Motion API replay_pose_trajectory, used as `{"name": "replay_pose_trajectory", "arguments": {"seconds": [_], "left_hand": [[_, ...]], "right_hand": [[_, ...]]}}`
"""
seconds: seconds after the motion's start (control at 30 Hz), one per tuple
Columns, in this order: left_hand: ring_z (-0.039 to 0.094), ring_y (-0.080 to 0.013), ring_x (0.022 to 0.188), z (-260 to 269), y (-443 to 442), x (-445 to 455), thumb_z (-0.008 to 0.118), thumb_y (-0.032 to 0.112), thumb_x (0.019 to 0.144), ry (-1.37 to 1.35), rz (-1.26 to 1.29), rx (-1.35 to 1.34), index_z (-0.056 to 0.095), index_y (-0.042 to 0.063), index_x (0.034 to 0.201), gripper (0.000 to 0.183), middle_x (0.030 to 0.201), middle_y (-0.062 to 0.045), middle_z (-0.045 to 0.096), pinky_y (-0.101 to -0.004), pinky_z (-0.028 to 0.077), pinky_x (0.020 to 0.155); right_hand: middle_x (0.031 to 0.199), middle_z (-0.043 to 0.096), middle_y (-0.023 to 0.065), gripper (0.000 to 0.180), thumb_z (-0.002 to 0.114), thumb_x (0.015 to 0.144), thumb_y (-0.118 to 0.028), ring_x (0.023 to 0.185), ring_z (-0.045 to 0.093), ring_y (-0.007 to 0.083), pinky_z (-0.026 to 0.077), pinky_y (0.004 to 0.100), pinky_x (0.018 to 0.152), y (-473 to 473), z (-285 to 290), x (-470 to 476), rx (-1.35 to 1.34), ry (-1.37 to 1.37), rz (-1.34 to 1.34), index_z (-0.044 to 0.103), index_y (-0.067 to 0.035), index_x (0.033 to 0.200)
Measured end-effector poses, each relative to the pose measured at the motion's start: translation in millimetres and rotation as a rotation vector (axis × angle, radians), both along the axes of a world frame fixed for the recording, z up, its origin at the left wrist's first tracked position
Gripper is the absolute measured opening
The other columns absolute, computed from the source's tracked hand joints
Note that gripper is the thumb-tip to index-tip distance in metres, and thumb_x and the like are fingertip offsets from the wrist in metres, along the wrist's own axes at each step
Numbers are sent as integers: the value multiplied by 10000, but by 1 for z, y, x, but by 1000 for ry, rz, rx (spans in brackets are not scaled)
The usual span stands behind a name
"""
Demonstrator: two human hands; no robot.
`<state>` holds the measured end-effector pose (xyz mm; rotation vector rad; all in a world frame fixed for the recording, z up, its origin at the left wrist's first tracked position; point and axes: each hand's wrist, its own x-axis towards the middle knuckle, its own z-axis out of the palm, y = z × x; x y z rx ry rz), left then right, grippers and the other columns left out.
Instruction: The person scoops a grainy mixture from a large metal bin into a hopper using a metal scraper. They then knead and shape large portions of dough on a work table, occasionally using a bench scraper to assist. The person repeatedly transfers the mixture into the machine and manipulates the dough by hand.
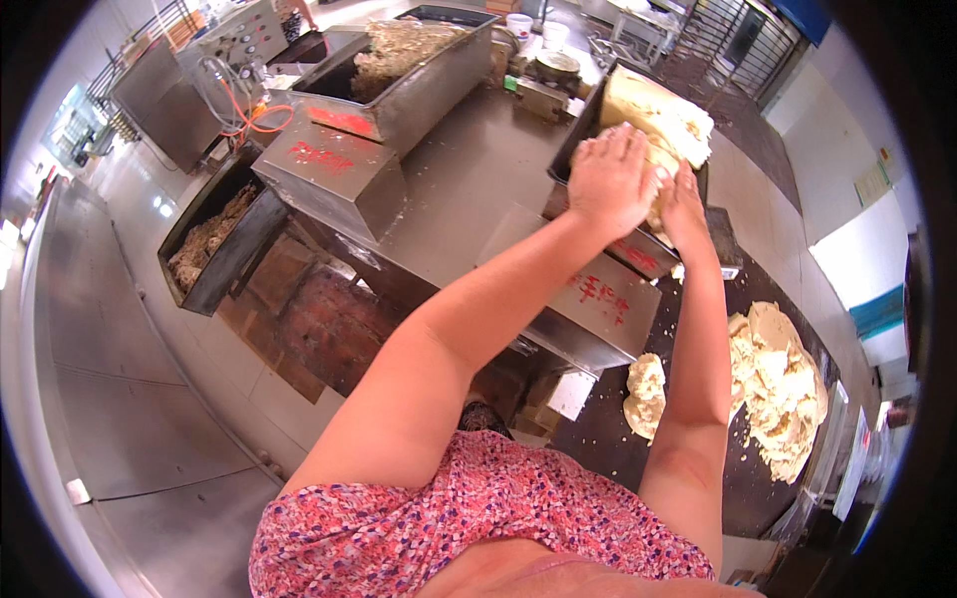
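Observation:
A thick block of pale dough (650, 105) fills the far part of a rectangular metal hopper (577, 142). My left hand (611, 179) lies over a softer lump of dough (658, 161) in the near part, its fingers bent onto it. From the other side my right hand (682, 209) presses against the same lump, so the dough is held between both palms. The hands partly hide this lump and the hopper's near end. Beside my right forearm, a large heap of pale dough (777, 381) and a smaller dough piece (644, 396) rest on a dark tabletop (598, 441).
To the left, a long metal hopper (441, 93) holds a crumbly brown filling (396, 52). A lower bin (247, 239) contains more of it. The steel machine housing (463, 179) spans between the hoppers. Orange tubing (254, 116) hangs beside a control panel (243, 34). Another person's arm (303, 11) shows far back.

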<state>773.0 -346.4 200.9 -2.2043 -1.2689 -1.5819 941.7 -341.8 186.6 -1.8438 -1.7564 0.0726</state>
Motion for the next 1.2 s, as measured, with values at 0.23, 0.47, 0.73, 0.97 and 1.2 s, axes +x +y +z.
{"name": "replay_pose_trajectory", "arguments": {"seconds": [0.23, 0.47, 0.73, 0.97, 1.2], "left_hand": [[565, -281, 1130, -9, -1, -10, 479, 316, 900, 51, -222, -27, 621, 41, 1140, 392, 1205, -149, 608, -519, 367, 984], [420, -353, 1279, 0, -8, -32, 588, 392, 851, 4, -705, -52, 447, 12, 1301, 606, 1368, -195, 448, -519, 325, 1032], [490, -320, 1230, -26, 10, -169, 638, 69, 831, -220, -1009, -203, 563, 62, 1235, 411, 1338, -145, 504, -412, 399, 1020], [602, -152, 1045, -64, -1, -397, 551, -6, 908, -658, -559, -838, 621, 7, 1143, 245, 1092, -67, 658, -294, 455, 938], [600, -105, 884, -129, -43, -544, 619, 16, 870, -1160, -91, -835, 638, 12, 1067, 198, 944, -35, 655, -253, 473, 839]], "right_hand": [[1400, 429, 223, 522, 362, 1007, -345, 1320, 390, 303, 275, 348, 1104, -12, 17, 0, 251, 399, 87, 430, 36, 1358], [1394, 428, 197, 583, 380, 1004, -434, 1282, 414, 257, 329, 337, 1065, -26, 31, 1, 80, 425, 96, 397, 0, 1393], [1390, 457, 169, 554, 361, 1010, -410, 1300, 409, 271, 289, 348, 1085, -26, 29, -6, 138, 179, -48, 440, 12, 1359], [1339, 510, 179, 430, 417, 1008, -274, 1261, 457, 305, 330, 376, 1058, -27, 25, -25, 306, -85, -194, 484, 21, 1314], [1234, 591, 160, 403, 396, 994, -224, 1157, 552, 251, 413, 372, 994, -34, 40, -172, 626, 520, -264, 541, 60, 1240]]}}
